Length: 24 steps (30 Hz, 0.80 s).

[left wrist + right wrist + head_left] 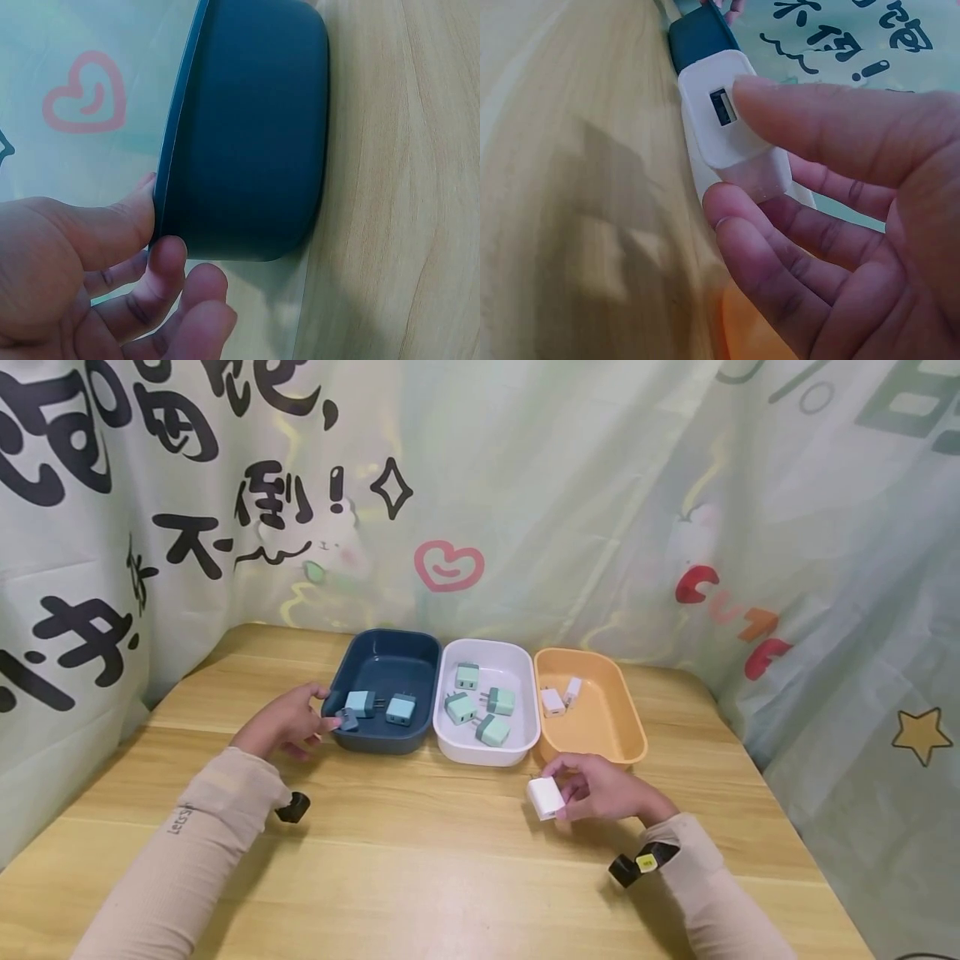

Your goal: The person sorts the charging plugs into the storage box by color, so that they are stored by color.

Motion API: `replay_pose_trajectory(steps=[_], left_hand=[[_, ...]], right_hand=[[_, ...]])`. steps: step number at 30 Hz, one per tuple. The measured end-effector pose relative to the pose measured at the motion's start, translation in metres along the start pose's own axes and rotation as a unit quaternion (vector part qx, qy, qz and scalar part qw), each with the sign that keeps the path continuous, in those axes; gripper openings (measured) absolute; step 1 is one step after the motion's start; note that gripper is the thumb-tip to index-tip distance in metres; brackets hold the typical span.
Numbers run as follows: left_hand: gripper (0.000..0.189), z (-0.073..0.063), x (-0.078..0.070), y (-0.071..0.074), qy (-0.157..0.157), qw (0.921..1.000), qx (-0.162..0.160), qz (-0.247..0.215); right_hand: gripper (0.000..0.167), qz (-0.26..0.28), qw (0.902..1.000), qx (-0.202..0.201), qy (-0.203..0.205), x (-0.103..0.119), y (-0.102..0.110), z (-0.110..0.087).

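Note:
My left hand (288,720) is at the near-left corner of a dark blue bin (386,743), thumb and fingertips pinching its rim; the left wrist view shows them against the bin's wall (251,127). Just inside that corner sits a small dark blue charger (347,720), beside two light blue plug chargers, one with its prongs (361,703) showing. My right hand (596,787) grips a white USB charger (546,797) above the table, in front of the orange bin (630,739). In the right wrist view the charger's USB port (723,107) faces the camera, with the thumb at its edge.
A white bin (483,756) stands between the blue and orange ones and holds several green chargers (461,708). Two small white chargers (552,702) lie in the orange bin. A printed curtain (562,510) hangs behind the wooden table (420,877).

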<state>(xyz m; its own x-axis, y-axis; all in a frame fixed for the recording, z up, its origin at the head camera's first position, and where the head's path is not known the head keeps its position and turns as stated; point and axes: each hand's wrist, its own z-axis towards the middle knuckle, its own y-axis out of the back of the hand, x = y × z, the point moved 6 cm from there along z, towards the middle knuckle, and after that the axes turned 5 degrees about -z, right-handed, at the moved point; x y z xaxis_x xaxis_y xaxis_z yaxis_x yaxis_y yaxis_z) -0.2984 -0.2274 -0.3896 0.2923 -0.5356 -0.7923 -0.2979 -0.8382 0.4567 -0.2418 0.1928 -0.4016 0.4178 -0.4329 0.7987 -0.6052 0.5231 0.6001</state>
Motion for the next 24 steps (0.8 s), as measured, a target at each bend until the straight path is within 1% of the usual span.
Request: replay_pose_trajectory(steps=[6,15,24], left_hand=[[0.063,0.000,-0.001,0.000,0.002,1.0000,-0.002,0.003],[0.062,-0.002,-0.002,-0.001,0.006,1.0000,-0.005,0.005],[0.064,-0.002,-0.001,-0.001,0.007,1.0000,-0.003,-0.001]], right_hand=[[0.044,0.002,0.9998,-0.004,-0.021,-0.002,0.006,0.000],[0.043,-0.006,0.9996,-0.021,-0.021,0.003,0.017,0.000],[0.042,0.016,0.9988,-0.032,-0.033,0.007,0.029,0.001]])
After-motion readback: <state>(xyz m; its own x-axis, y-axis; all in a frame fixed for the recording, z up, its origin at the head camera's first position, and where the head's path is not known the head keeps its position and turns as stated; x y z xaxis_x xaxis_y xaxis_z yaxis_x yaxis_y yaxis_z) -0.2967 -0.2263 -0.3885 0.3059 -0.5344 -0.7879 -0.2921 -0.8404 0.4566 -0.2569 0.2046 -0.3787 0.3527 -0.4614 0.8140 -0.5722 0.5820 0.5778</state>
